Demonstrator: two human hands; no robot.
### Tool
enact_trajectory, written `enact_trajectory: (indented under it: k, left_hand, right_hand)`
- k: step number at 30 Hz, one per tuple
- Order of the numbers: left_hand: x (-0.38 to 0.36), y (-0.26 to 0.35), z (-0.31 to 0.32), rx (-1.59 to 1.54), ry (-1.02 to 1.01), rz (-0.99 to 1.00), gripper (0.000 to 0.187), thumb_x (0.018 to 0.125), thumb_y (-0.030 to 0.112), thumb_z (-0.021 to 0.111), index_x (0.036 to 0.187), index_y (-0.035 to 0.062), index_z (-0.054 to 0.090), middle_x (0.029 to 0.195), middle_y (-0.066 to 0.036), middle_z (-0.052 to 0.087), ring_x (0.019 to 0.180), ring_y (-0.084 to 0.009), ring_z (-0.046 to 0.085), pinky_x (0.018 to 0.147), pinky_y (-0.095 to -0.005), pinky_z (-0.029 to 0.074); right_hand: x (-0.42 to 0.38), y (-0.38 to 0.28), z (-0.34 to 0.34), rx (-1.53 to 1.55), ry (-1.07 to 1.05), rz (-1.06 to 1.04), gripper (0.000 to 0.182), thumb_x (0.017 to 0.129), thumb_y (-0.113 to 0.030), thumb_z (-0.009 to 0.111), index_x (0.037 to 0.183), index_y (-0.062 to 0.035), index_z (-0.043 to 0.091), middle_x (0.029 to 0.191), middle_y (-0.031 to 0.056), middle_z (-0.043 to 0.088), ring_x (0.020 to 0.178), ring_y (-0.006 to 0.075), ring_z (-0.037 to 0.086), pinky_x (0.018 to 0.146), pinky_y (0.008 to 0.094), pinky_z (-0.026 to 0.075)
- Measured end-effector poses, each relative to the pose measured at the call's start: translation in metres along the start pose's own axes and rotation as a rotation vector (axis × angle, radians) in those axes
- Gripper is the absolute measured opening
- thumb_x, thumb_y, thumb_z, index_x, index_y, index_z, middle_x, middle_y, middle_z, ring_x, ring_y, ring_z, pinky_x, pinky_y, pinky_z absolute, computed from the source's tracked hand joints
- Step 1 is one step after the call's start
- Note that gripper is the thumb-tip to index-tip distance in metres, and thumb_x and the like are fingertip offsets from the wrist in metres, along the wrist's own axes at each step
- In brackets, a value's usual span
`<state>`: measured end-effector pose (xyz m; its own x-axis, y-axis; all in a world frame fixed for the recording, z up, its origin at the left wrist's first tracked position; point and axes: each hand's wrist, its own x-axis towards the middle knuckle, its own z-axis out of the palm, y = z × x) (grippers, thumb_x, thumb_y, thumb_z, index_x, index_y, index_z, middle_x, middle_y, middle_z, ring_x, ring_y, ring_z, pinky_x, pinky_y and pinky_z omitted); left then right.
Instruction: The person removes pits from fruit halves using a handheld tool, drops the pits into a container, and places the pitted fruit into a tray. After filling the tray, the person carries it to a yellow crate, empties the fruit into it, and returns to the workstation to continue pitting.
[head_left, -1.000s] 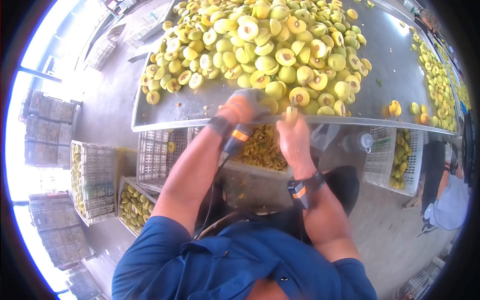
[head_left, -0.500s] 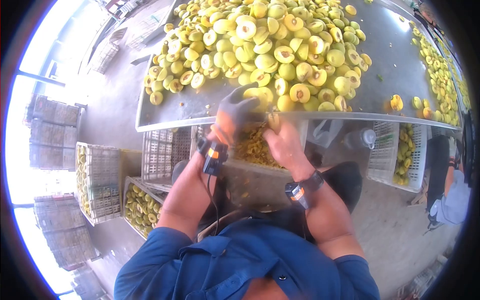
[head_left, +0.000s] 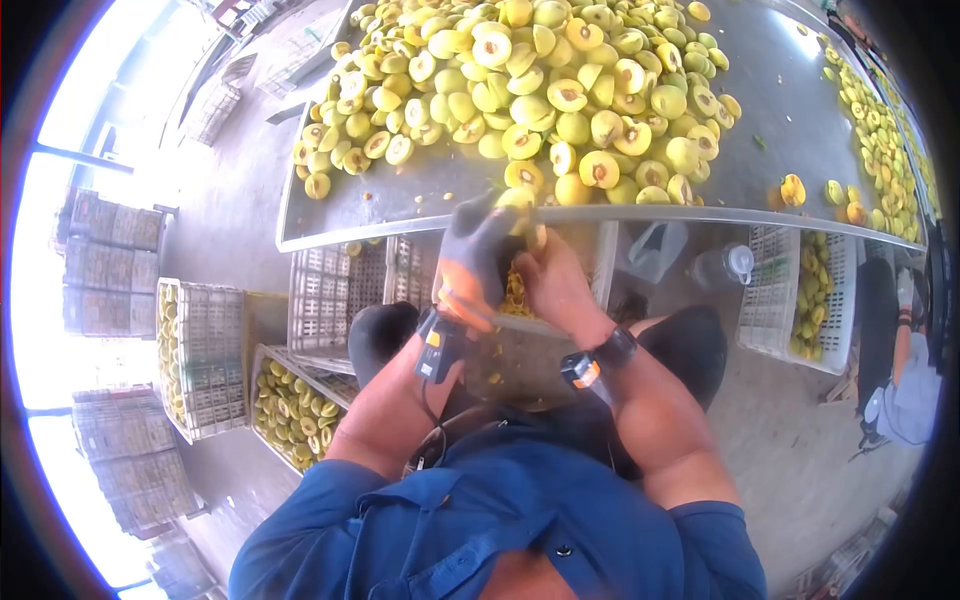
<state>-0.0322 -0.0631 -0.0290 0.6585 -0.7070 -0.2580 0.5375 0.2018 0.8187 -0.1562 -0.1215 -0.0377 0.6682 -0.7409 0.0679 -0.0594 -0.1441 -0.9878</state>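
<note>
My left hand (head_left: 474,250), in a grey and orange glove, is closed around a yellow-green stone fruit (head_left: 516,198) just at the table's front edge. Close beside it is my bare right hand (head_left: 557,280), its fingers curled around something with a tan end (head_left: 541,238) that I cannot make out. Both hands nearly touch, above a crate (head_left: 606,265) holding yellow scraps (head_left: 516,295). A big heap of halved fruit (head_left: 530,110), several with brown pits or hollows showing, lies on the metal table (head_left: 405,195) beyond my hands.
Crates of fruit (head_left: 200,350) stand at my left, with another slatted crate (head_left: 335,300) under the table. To the right are a plastic jug (head_left: 722,265), a fruit crate (head_left: 790,300) and another person's arm (head_left: 902,345). More fruit (head_left: 880,150) lies at the table's right.
My left hand has drawn back from the heap's near edge toward me, with fruit in it. My right hand stays beside it, still curled. The view has shifted slightly.
</note>
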Motion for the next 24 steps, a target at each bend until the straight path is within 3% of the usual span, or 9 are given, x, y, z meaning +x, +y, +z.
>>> enact_trajectory:
  k: [3, 6, 9, 13, 15, 18, 21, 23, 24]
  left_hand:
    - [0.002, -0.003, 0.001, 0.053, 0.003, 0.046, 0.028, 0.098, 0.007, 0.071, 0.125, -0.0012, 0.068, 0.119, -0.013, 0.069, 0.108, -0.0217, 0.068, 0.087, -0.0333, 0.058]
    - [-0.003, 0.009, 0.007, 0.015, -0.039, 0.064, 0.024, 0.099, 0.008, 0.071, 0.122, -0.0019, 0.070, 0.120, -0.010, 0.070, 0.104, -0.0192, 0.068, 0.085, -0.0309, 0.056]
    - [0.004, 0.007, -0.001, -0.045, -0.129, 0.017, 0.026, 0.096, 0.009, 0.074, 0.121, -0.0003, 0.070, 0.121, -0.010, 0.071, 0.101, -0.0190, 0.069, 0.085, -0.0310, 0.056]
    - [0.019, -0.001, -0.018, 1.051, -0.122, 0.621, 0.035, 0.086, 0.005, 0.077, 0.121, 0.0034, 0.071, 0.117, -0.014, 0.073, 0.102, -0.0299, 0.071, 0.086, -0.0384, 0.058]
    - [0.023, 0.015, 0.000, 1.436, -0.036, 0.833, 0.039, 0.081, 0.002, 0.077, 0.120, 0.0054, 0.071, 0.113, -0.017, 0.074, 0.103, -0.0368, 0.071, 0.087, -0.0432, 0.058]
    - [0.044, 0.002, -0.019, 1.407, -0.032, 0.838, 0.041, 0.079, 0.000, 0.073, 0.120, 0.0057, 0.071, 0.104, -0.018, 0.075, 0.100, -0.0406, 0.071, 0.085, -0.0465, 0.058]
    - [0.046, 0.000, -0.023, 1.350, -0.092, 0.801, 0.036, 0.083, 0.001, 0.070, 0.119, 0.0018, 0.071, 0.103, -0.017, 0.076, 0.095, -0.0369, 0.073, 0.084, -0.0432, 0.059]
    - [0.045, -0.001, -0.024, 1.289, -0.114, 0.778, 0.032, 0.084, 0.002, 0.069, 0.116, 0.0006, 0.071, 0.100, -0.017, 0.076, 0.090, -0.0344, 0.074, 0.081, -0.0410, 0.059]
    - [0.045, -0.003, -0.024, 1.261, -0.127, 0.780, 0.029, 0.085, 0.002, 0.069, 0.113, 0.0011, 0.071, 0.098, -0.016, 0.075, 0.087, -0.0332, 0.074, 0.078, -0.0401, 0.059]
  right_hand:
    - [0.007, 0.021, 0.000, 0.182, -0.198, -0.029, 0.022, 0.100, -0.012, 0.055, 0.116, 0.0015, 0.062, 0.080, 0.0135, 0.065, 0.064, 0.0232, 0.064, 0.057, 0.0359, 0.047]
    - [0.008, -0.013, -0.015, 0.497, -0.368, 0.444, 0.019, 0.101, -0.011, 0.055, 0.115, -0.0008, 0.063, 0.076, 0.0069, 0.063, 0.054, 0.0124, 0.059, 0.047, 0.0302, 0.041]
    - [0.010, 0.004, -0.002, 0.257, -0.223, 0.144, 0.015, 0.101, -0.011, 0.056, 0.111, -0.0009, 0.062, 0.075, 0.0081, 0.062, 0.052, 0.0146, 0.059, 0.046, 0.0326, 0.042]
    - [0.011, 0.053, 0.024, -0.164, 0.080, -0.387, 0.013, 0.101, -0.012, 0.056, 0.105, -0.0004, 0.061, 0.070, 0.0083, 0.061, 0.048, 0.0161, 0.056, 0.045, 0.0343, 0.043]
    - [0.006, 0.035, 0.021, -0.335, 0.068, -0.417, 0.015, 0.101, -0.012, 0.056, 0.103, 0.0010, 0.061, 0.070, 0.0084, 0.063, 0.050, 0.0184, 0.059, 0.047, 0.0361, 0.045]
    - [0.007, -0.007, -0.004, 0.192, -0.383, 0.107, 0.015, 0.100, -0.013, 0.056, 0.102, -0.0001, 0.062, 0.077, 0.0103, 0.065, 0.057, 0.0217, 0.062, 0.052, 0.0396, 0.048]
    - [0.009, -0.010, -0.011, 0.291, -0.614, 0.499, 0.018, 0.102, -0.014, 0.053, 0.105, -0.0004, 0.064, 0.092, 0.0216, 0.069, 0.070, 0.0339, 0.067, 0.061, 0.0445, 0.053]
    - [0.001, 0.003, 0.006, 0.218, -0.427, 0.198, 0.012, 0.102, -0.012, 0.055, 0.100, -0.0032, 0.063, 0.080, 0.0102, 0.063, 0.057, 0.0205, 0.057, 0.051, 0.0399, 0.045]
    - [-0.001, 0.008, 0.008, 0.300, -0.418, 0.236, 0.011, 0.102, -0.012, 0.055, 0.099, -0.0036, 0.063, 0.078, 0.0074, 0.061, 0.054, 0.0171, 0.055, 0.049, 0.0388, 0.044]
